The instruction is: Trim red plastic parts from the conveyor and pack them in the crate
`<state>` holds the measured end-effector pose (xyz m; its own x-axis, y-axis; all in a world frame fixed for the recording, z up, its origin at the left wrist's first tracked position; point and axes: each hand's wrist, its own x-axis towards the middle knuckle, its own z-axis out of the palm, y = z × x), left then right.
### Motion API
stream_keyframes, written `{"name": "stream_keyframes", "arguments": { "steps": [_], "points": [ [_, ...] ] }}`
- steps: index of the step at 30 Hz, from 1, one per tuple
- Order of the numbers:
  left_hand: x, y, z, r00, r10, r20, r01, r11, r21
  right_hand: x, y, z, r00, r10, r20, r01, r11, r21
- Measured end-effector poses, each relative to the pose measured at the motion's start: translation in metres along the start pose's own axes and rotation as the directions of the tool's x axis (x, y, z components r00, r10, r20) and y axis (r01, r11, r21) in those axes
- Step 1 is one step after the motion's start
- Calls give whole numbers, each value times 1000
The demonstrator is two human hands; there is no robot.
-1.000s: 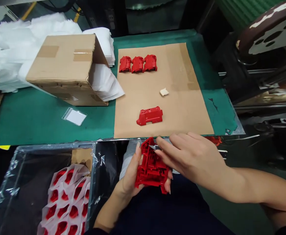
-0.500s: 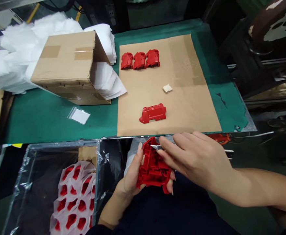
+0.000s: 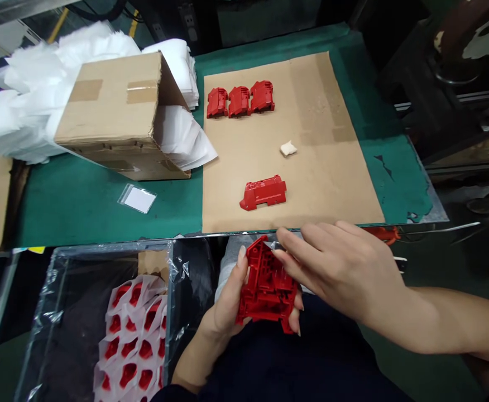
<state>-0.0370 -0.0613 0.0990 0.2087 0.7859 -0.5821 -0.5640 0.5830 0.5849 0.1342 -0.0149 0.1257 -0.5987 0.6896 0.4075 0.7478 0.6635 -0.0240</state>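
My left hand (image 3: 231, 296) is closed around a red plastic housing (image 3: 267, 285), its ribbed hollow inside turned up to me, thumb along the left edge and fingertips showing at the right. A small pointed metal blade (image 3: 273, 245) pokes out from the pinched fingers of my right hand (image 3: 340, 262); it looks like a craft knife, the handle hidden by the hand. The blade lies at the housing's upper right edge. Another red plastic part (image 3: 263, 192) rests on the cardboard sheet (image 3: 328, 190) just beyond my hands.
Three red parts (image 3: 239, 101) stand in a row at the back of the sheet. A small cream-coloured piece (image 3: 288, 148) lies mid-sheet. Left are a carton (image 3: 110, 100) with white sheets and a clear bag (image 3: 138, 199). Below, a plastic-lined bin (image 3: 60, 312) holds wrapped red parts.
The blade has shifted slightly right, toward the housing's upper right edge, and less of it shows. My left hand keeps its hold on the housing. The whole view has moved slightly.
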Motion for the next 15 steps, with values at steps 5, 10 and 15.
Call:
{"name": "stream_keyframes", "arguments": {
  "steps": [5,10,15],
  "points": [
    [4,4,4,994,-75,80,63,989,136,1,-2,0,1000,22,-13,-22,1000,3],
    [4,6,4,994,-68,91,49,980,193,2,-3,1,999,35,-23,-35,999,0],
    [3,6,0,994,-43,96,21,975,223,3,-4,0,999,36,-25,-36,999,11]
  ]
}}
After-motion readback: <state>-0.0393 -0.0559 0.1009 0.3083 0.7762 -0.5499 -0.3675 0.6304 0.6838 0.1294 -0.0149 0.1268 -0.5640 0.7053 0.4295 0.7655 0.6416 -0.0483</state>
